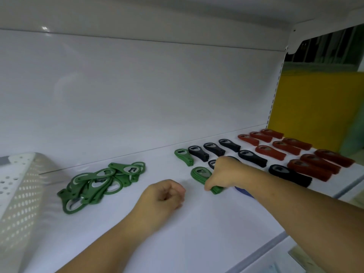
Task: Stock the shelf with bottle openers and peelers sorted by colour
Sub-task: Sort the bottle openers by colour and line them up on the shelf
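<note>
The right hand (224, 174) grips a green stack (199, 173) on the shelf (197, 233), just beside black openers (252, 157). The left hand (163, 196) rests clenched near the loose green pile (98, 184).

White perforated basket (21, 186) is seen well left of the left fingers (174, 191), cut off by the frame edge. Yellow panel (315, 107) is seen far right of and beyond the right fingers (208, 186), past the slotted upright (274, 95). Teal surface (354, 138) is butted against the panel's right side. Dark barred opening (325, 46) is seen above both.
</note>
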The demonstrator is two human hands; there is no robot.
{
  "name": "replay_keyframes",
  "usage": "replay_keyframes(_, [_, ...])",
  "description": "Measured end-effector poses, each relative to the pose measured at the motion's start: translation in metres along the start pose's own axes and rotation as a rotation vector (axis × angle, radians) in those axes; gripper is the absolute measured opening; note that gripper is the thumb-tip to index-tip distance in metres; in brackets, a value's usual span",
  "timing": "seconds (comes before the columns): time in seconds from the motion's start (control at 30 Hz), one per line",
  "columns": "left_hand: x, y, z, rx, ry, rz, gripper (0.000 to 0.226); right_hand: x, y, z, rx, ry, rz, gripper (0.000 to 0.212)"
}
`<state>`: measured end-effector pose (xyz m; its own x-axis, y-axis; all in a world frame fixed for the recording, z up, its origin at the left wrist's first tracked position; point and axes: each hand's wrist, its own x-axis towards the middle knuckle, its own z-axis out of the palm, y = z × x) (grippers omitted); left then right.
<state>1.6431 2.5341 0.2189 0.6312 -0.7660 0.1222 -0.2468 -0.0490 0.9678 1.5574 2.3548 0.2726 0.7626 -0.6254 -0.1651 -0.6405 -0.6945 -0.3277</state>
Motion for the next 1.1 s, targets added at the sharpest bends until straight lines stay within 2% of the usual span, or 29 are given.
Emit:
replay_keyframes(0.07, [-0.001, -0.004, 0.0, 0.16, -0.073, 0.034, 0.023, 0.012, -0.005, -0.001, -0.07, 0.013, 0.007, 0.036])
replay_keyframes(0.2, [0.001, -0.001, 0.002, -0.02, 0.015, -0.015, 0.027, 0.023, -0.014, -0.004, -0.227, 0.014, 0.012, 0.043])
replay_keyframes(0.3, [0.0, 0.006, 0.003, -0.117, 0.119, -0.01, 0.028, 0.016, -0.023, -0.006, -0.378, 0.318, -0.094, 0.048])
replay_keyframes(0.37, [0.002, 0.006, -0.001, -0.157, 0.251, 0.002, 0.028, 0.015, -0.038, 0.003, -0.238, 0.452, -0.228, 0.038])
replay_keyframes(0.43, [0.005, 0.004, -0.005, -0.203, 0.406, 0.033, 0.028, 0.023, -0.061, 0.025, 0.066, 0.355, -0.298, 0.029])
replay_keyframes(0.47, [0.006, 0.003, -0.007, -0.219, 0.476, 0.06, 0.027, 0.031, -0.072, 0.038, 0.194, 0.26, -0.301, 0.032])
replay_keyframes(0.53, [0.006, 0.003, -0.011, -0.231, 0.562, 0.11, 0.029, 0.05, -0.097, 0.056, 0.34, 0.087, -0.27, 0.049])
replay_keyframes(0.6, [0.005, 0.003, -0.013, -0.221, 0.574, 0.155, 0.021, 0.069, -0.118, 0.066, 0.383, -0.003, -0.215, 0.068])
replay_keyframes(0.7, [0.008, 0.0, -0.015, -0.224, 0.581, 0.194, 0.02, 0.092, -0.138, 0.077, 0.007, 0.035, -0.2, 0.067])
replay_keyframes(0.73, [0.01, -0.002, -0.016, -0.218, 0.583, 0.194, 0.02, 0.096, -0.142, 0.08, -0.021, 0.044, -0.206, 0.064])
replay_keyframes(0.87, [0.011, -0.004, -0.016, -0.177, 0.552, 0.197, 0.022, 0.095, -0.143, 0.08, 0.164, 0.036, -0.234, 0.063])
replay_keyframes(1.0, [0.01, 0.0, -0.016, -0.183, 0.56, 0.178, 0.02, 0.09, -0.134, 0.088, 0.482, 0.027, -0.382, 0.027])
replay_keyframes(1.1, [0.011, 0.001, -0.018, -0.216, 0.564, 0.114, 0.025, 0.088, -0.13, 0.081, 0.735, 0.121, -0.39, 0.018])
